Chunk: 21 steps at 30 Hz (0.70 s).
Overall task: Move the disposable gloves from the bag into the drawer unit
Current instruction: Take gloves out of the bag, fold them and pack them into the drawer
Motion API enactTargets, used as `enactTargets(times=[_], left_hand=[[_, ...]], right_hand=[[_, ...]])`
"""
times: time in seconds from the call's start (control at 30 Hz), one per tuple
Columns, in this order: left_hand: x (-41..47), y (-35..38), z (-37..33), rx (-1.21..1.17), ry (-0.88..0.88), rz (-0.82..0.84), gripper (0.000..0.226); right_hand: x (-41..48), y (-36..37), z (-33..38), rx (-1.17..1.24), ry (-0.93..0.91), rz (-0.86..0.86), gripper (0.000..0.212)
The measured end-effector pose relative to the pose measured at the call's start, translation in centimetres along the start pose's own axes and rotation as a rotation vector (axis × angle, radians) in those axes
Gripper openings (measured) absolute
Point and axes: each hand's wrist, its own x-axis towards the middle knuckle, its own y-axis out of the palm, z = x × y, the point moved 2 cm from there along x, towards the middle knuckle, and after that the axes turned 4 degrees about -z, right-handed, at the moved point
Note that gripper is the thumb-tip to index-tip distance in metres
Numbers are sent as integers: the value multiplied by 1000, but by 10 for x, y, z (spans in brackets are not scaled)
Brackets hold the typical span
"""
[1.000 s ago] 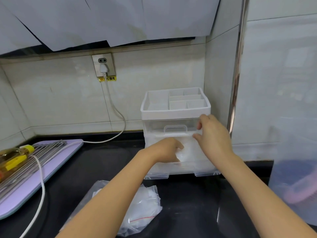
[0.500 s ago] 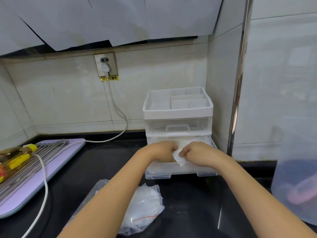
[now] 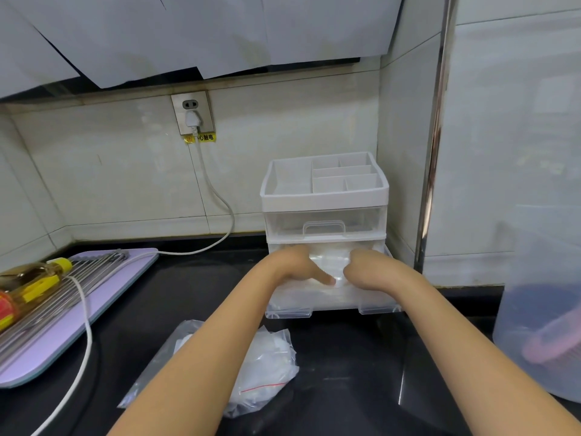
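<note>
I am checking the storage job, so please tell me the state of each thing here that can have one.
Lower drawer: pulled out, disposable gloves inside.
Upper drawer: shut.
Zip bag: lying on the counter, white contents inside.
Plug: plugged in.
Oil bottle: lying down, capped.

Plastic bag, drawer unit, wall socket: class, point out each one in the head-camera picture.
Plastic bag (image 3: 267,366), head view, on its crumpled right side.
Drawer unit (image 3: 323,201), head view, on the white front rim of its top tray.
Wall socket (image 3: 191,105), head view, on its free upper outlet.
</note>
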Motion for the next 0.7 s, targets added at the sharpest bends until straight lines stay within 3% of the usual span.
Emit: enactTargets(times=[0.07, 0.23, 0.33, 0.4, 0.5, 0.57, 0.7], left_hand=[[-3, -5, 3, -97, -31, 17, 81], [-24, -27, 8, -57, 74, 34, 39], [-47, -37, 11, -81, 104, 107, 29], [-60, -44, 12, -148, 145, 70, 27], [-80, -55, 24, -253, 191, -88, 22], [-93, -58, 38, -278, 206, -201, 16], [-121, -49, 68, -243, 215, -259, 7]], right_hand=[[0, -1, -1, 4, -6, -17, 36], [5, -1, -6, -14, -56, -39, 24], [6, -3, -6, 4, -61, -101, 23], [0, -8, -5, 40, -94, -165, 29], [-15, -17, 4, 73, -288, -325, 32], [-33, -20, 15, 159, -455, -406, 22], [-64, -9, 39, 226, -685, -216, 13]])
